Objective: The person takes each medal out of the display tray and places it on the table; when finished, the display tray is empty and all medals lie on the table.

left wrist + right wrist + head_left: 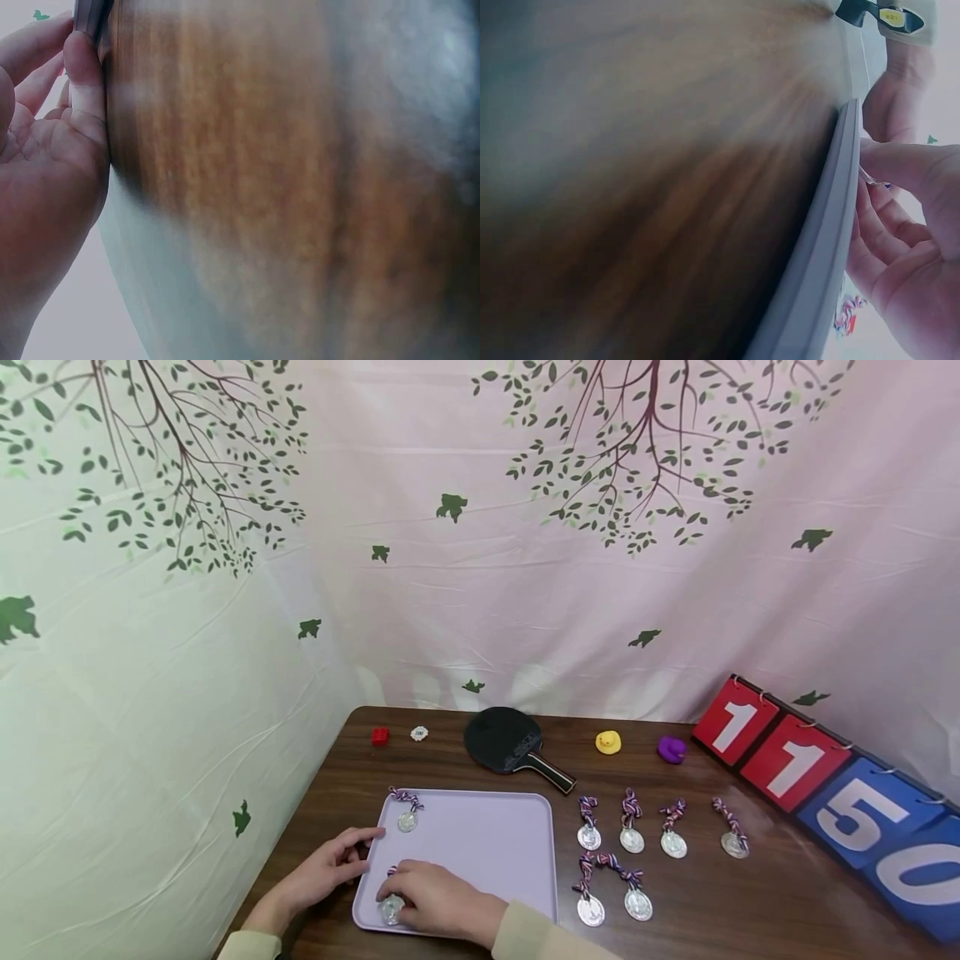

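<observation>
A lavender tray [480,835] lies on the brown table. My left hand [326,868] is at the tray's left edge, its index fingertip on the rim and the thumb against the side; the left wrist view shows the thumb [84,64] there too. Over the tray's near-left corner my right hand [442,897] pinches a silver medal [391,909], whose striped ribbon is mostly hidden under the fingers. In the right wrist view, thumb and fingers close on the medal's edge [870,178]. Another medal [407,821] with a knotted ribbon lies at the tray's far-left corner.
Several ribboned medals [632,840] lie right of the tray in two rows. Behind are a table tennis bat [504,740], red brick [380,737], white chip [419,734], yellow duck [608,742] and purple duck [671,749]. A flip scoreboard [802,768] stands at right.
</observation>
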A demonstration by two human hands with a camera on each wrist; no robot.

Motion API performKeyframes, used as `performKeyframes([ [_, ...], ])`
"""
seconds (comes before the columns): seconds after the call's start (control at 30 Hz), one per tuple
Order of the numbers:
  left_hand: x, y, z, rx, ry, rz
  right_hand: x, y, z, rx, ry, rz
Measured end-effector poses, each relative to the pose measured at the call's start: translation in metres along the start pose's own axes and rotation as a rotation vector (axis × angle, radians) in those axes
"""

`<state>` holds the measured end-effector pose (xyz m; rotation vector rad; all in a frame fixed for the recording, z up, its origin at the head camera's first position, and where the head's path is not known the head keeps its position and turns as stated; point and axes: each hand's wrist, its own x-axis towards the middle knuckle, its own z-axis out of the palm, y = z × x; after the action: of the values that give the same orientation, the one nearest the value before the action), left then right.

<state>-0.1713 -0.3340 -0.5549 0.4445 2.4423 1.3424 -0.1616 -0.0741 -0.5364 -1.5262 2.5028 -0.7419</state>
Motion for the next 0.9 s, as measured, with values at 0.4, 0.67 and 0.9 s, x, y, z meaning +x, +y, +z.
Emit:
performKeyframes([
  [0.4, 0.002, 0.003, 0.000, -0.006, -0.005, -0.077, -0.046, 0.026, -0.022, 0.084, -0.003, 0.016],
  [0.67, 0.002, 0.002, 0.001, -0.024, 0.000, -0.096, -0.084, 0.045, -0.040, 0.148, 0.045, 0.050],
  [0.9, 0.002, 0.002, 0.001, -0.037, -0.003, -0.093, -0.125, 0.059, -0.062, 0.212, 0.110, 0.055],
])
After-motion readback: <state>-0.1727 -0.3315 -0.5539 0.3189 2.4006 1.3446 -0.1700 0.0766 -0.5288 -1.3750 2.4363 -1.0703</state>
